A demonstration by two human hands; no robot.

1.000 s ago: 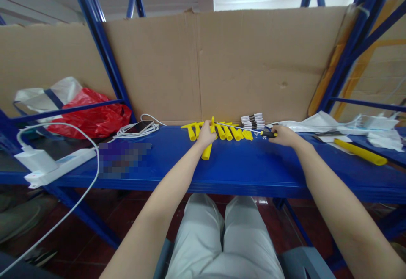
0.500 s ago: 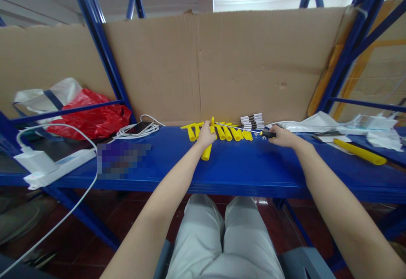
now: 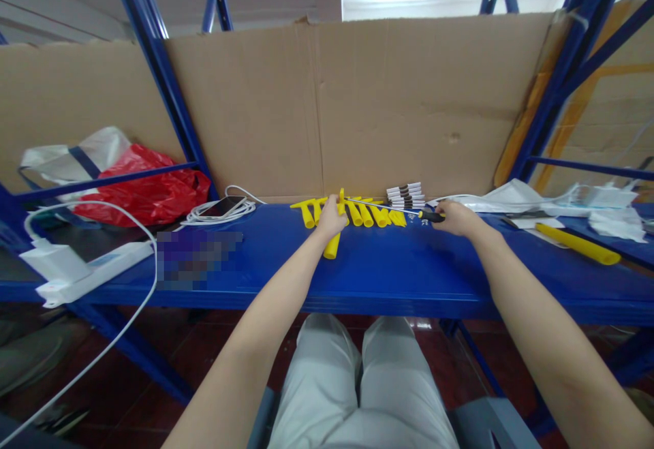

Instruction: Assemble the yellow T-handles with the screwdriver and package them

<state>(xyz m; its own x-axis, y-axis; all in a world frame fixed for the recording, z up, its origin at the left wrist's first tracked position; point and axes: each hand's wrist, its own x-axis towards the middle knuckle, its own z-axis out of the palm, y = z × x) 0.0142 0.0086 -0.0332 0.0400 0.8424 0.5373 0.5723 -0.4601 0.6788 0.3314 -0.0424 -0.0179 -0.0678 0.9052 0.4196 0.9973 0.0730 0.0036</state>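
currently, left hand (image 3: 333,219) grips yellow handle (image 3: 331,246); right hand (image 3: 450,219) (closed) grips screwdriver (image 3: 429,216).

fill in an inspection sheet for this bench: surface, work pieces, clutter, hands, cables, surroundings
surface: blue bench, no damage seen
work pieces: yellow piece in hand; more yellow pieces and a stack of black-and-white pieces towards the back
clutter: red bag at the left; yellow tube and white plastic at the right
hands: left hand grips the yellow piece; right hand holds a screwdriver, shaft pointing left; tip contact unclear
cables: coiled white cable at the back left; power strip with plug in, at the left
surroundings: cardboard behind, blue frame
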